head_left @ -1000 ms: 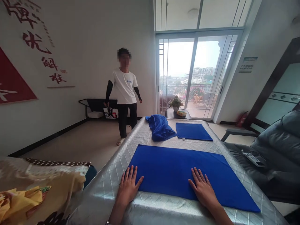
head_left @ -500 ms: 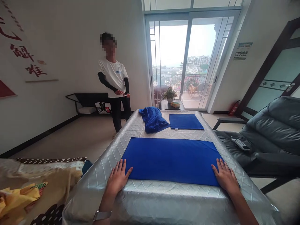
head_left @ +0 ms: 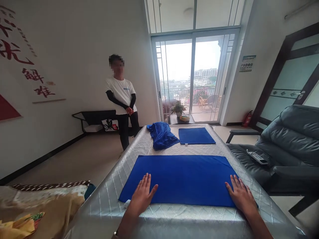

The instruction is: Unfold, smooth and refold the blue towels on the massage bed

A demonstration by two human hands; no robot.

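On the hanging scroll (head_left: 45, 79) at left I could read 解难. The left hand (head_left: 142, 192), fingers straight, thumb apart, lay over the near-left part of the blue cloth (head_left: 186, 179), spread flat with bare silver cover (head_left: 179, 212) before it. The tag (head_left: 186, 144) on the smaller cloth (head_left: 196, 135) was unreadable. The right hand (head_left: 241, 192), fingers outstretched, lay at the near-right corner.

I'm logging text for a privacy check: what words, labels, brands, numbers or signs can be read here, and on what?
"解难": wall scroll, in large red characters; the ones above are cut off, and its small column is unreadable.
Poster by the glass door: too small.
Logo on the shirt: too small.
Bag: print unreadable.
Far cloth: tag too small.
Near cloth: no lettering visible.
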